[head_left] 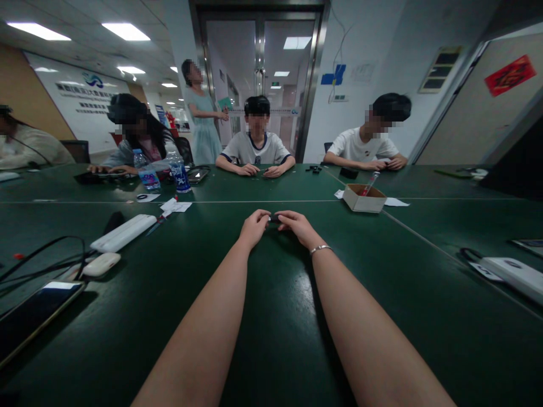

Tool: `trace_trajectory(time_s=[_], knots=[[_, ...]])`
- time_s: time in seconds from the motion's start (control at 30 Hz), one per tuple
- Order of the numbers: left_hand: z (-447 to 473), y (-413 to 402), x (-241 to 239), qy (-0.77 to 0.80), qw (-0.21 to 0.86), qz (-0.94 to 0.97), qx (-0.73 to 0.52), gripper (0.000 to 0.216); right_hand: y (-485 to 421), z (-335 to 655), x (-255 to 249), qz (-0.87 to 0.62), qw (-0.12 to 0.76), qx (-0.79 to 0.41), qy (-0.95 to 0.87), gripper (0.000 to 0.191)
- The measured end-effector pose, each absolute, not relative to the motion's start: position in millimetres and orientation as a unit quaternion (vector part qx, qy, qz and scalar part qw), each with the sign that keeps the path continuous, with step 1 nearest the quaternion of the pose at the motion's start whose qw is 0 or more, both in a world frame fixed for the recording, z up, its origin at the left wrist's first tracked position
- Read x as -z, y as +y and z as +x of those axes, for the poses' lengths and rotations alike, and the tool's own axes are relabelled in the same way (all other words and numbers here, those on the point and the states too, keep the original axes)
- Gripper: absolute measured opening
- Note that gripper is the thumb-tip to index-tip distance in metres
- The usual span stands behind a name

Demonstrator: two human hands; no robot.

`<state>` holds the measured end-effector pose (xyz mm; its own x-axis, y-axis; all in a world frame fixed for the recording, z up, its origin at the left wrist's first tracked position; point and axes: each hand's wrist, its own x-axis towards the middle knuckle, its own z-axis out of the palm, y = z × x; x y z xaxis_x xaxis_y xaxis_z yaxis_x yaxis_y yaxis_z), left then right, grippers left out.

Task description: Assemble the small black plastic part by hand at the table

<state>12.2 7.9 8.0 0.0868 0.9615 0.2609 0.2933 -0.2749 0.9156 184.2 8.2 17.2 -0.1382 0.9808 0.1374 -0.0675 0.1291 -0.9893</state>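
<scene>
Both my hands are stretched forward over the green table (271, 339), meeting near its middle. Between them is a small black object (275, 218) with a shiny, metal-looking end on its left; its exact kind is too small to make out. My left hand (255, 227) pinches the shiny end with its fingertips. From the other side, my right hand (298, 226) has its thumb and fingers closed on the black part. A silver bracelet (320, 249) circles my right wrist. The fingers cover much of the object.
A small open cardboard box (363, 203) stands ahead to the right. Leftward lie a white power strip (124, 233), black cables and a phone (36, 316). Two bottles (180, 174) stand beyond. Several people sit around the table; a person opposite (257, 150) also handles small things.
</scene>
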Motion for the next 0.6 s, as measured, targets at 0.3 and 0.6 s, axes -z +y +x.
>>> trace_trajectory(time_s=[0.3,0.6], knots=[[11.3,8.8,-7.8,0.48,0.368,0.646,-0.465,0.025,9.1,184.5,-16.2,-0.409,0.511,-0.518,-0.551,0.014],[10.7,9.3,-7.3,0.481,0.368,0.643,-0.469,0.028,10.7,184.8,-14.9,-0.408,0.511,-0.522,-0.548,0.014]])
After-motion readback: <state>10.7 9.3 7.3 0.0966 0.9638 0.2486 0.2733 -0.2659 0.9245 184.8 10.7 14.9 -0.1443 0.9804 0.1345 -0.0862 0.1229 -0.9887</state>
